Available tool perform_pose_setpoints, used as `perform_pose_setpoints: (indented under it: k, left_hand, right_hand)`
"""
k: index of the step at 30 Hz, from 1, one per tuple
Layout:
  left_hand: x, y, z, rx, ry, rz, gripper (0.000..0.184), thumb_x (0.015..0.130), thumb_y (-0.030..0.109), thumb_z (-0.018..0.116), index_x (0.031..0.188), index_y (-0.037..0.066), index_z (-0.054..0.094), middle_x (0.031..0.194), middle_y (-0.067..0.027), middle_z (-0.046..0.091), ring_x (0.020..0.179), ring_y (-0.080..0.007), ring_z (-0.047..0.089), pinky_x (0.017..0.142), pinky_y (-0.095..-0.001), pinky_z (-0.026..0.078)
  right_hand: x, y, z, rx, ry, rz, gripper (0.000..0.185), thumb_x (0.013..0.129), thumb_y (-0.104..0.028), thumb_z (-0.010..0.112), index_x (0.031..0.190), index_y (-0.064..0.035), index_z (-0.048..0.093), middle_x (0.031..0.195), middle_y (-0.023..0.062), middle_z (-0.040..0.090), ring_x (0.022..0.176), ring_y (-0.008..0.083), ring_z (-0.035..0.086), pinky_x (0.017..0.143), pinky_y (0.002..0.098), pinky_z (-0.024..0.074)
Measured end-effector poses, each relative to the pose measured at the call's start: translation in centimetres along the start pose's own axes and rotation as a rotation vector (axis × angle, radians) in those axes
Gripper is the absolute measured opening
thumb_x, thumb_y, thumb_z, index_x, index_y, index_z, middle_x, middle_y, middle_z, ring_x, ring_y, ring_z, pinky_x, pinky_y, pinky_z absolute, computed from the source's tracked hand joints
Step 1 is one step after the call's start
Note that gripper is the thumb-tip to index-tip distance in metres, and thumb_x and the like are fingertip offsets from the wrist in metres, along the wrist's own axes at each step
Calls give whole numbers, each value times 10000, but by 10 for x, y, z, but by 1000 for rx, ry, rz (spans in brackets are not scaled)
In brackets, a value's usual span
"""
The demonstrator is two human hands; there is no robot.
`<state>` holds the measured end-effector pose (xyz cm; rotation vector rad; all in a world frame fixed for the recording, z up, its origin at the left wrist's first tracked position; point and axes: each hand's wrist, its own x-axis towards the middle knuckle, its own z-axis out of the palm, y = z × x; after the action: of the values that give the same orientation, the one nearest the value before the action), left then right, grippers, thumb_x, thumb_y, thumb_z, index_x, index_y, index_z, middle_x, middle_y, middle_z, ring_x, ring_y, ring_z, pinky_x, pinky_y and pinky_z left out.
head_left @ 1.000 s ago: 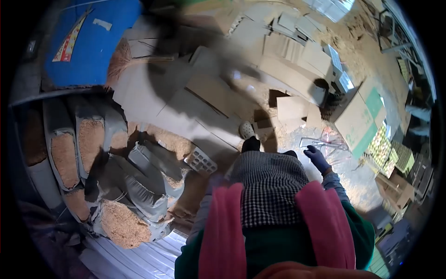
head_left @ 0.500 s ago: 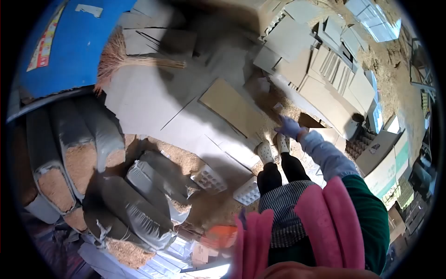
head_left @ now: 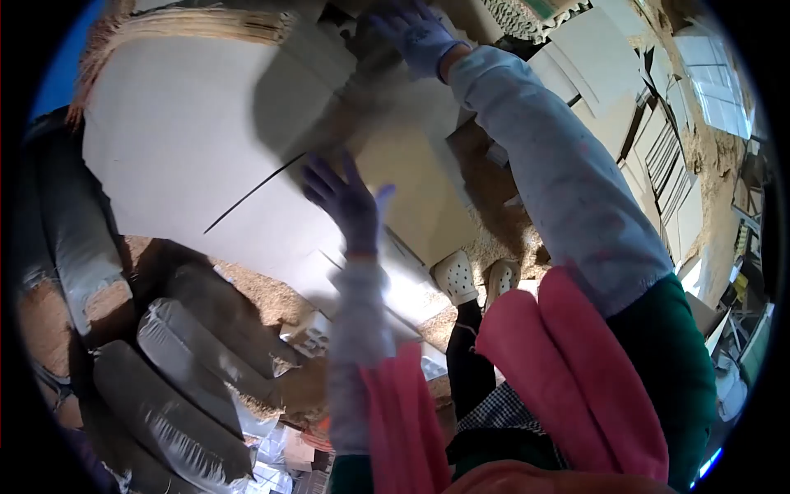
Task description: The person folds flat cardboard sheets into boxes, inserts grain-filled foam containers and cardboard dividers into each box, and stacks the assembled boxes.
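My left hand [head_left: 350,202], in a purple glove, hovers over a large pale cardboard sheet [head_left: 181,123] with its fingers spread and nothing in them. Beneath and to its right lies a browner cardboard piece [head_left: 415,177], partly in shadow. Farther out, at the top of the view, my right hand [head_left: 418,39] is stretched forward, also gloved, fingers apart and holding nothing. Dark shadow surrounds it, and I cannot tell whether it touches the cardboard below. A straw broom [head_left: 197,25] lies across the sheet's far left end.
Filled dark sacks [head_left: 173,412] lie at the lower left, some showing sawdust-like material. Flattened cardboard [head_left: 597,70] is piled at the right. A pale egg tray [head_left: 309,333] sits near the sacks. My clogs [head_left: 457,278] stand by the cardboard's near edge.
My view has moved closer to the cardboard. My right hand has gone from near my feet to far forward, and my left hand has come into view over the sheet.
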<state>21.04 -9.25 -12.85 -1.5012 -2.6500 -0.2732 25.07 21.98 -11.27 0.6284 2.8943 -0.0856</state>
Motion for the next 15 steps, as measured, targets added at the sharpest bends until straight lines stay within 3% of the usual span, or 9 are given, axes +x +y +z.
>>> perform_pose_setpoints:
  k: [1, 4, 5, 8, 11, 15]
  left_hand:
    - [27, -18, 16, 99, 7, 26, 1252, 568, 608, 840, 1557, 160, 217, 1541, -296, 214, 1371, -552, 229, 1068, -696, 209]
    - [67, -33, 25, 264, -292, -129, 1319, 504, 632, 858, 1564, 204, 201, 1583, -229, 126, 1441, -491, 71, 1073, -657, 136]
    - [70, -31, 27, 284, -329, -153, 1324, 501, 634, 858, 1566, 209, 195, 1585, -230, 113, 1447, -487, 54, 1070, -658, 132]
    - [75, -27, 29, 303, -423, -195, 1307, 537, 640, 840, 1574, 216, 167, 1595, -255, 65, 1453, -507, 22, 1063, -702, 120]
    - [79, -32, 41, 317, -427, -187, 1263, 596, 602, 836, 1581, 216, 146, 1595, -280, 45, 1452, -525, 16, 1049, -751, 119]
    - [69, -23, 41, 290, -353, -150, 1167, 624, 528, 852, 1558, 198, 233, 1584, -282, 84, 1443, -530, 54, 1063, -746, 125]
  right_hand:
    - [0, 1, -6, 19, -62, -18, 801, 815, -300, 723, 1467, -126, 292, 1378, 120, 482, 1230, 375, 511, 1138, 472, 268]
    - [-8, -3, -26, 88, -248, -73, 465, 766, -215, 679, 1218, -107, 661, 1149, 132, 683, 1099, 327, 638, 932, 411, 512]
    - [-3, 1, 6, 77, -72, -200, 300, 754, -279, 699, 978, -84, 746, 887, 122, 727, 861, 338, 699, 762, 421, 563]
    - [-44, -24, -5, 287, -70, 21, 221, 752, -264, 691, 868, -85, 748, 888, 144, 723, 880, 345, 697, 763, 433, 562]
    - [-118, -24, 26, 472, 177, 255, 255, 772, -264, 689, 926, -61, 693, 869, 182, 704, 869, 359, 684, 751, 457, 554]
    - [-258, -13, -17, 605, 143, 479, 350, 803, -343, 711, 969, -50, 616, 779, 184, 668, 744, 383, 652, 678, 484, 514]
